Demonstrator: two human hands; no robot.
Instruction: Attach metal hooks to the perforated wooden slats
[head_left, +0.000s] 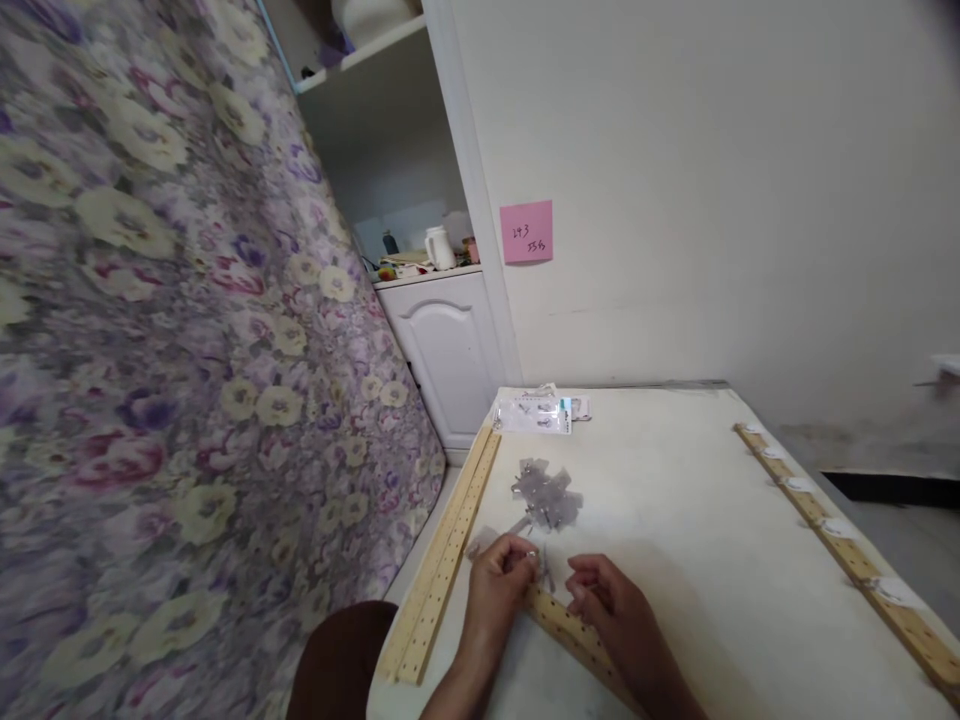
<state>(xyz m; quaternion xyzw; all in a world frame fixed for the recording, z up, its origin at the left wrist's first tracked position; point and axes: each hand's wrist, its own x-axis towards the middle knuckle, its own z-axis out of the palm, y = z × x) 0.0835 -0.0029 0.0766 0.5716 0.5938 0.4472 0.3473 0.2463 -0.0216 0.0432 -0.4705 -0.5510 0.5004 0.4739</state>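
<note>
My left hand (pixel 501 575) is curled, its fingertips pinching a small metal piece that I cannot name, right at the upper end of a perforated wooden strip (pixel 574 635) lying slantwise on the white table (pixel 675 500). My right hand (pixel 606 597) rests on that same strip just to the right, fingers bent together over it. A little beyond the hands lies a heap of small clear plastic bags with metal parts (pixel 546 495).
Two more wooden strips (pixel 442 560) lie along the table's left edge, another with white pads (pixel 840 535) along the right. A packet (pixel 536 413) sits at the far edge. Flowered bedding (pixel 150 350) fills the left; a pink note (pixel 526 231) hangs on the wall.
</note>
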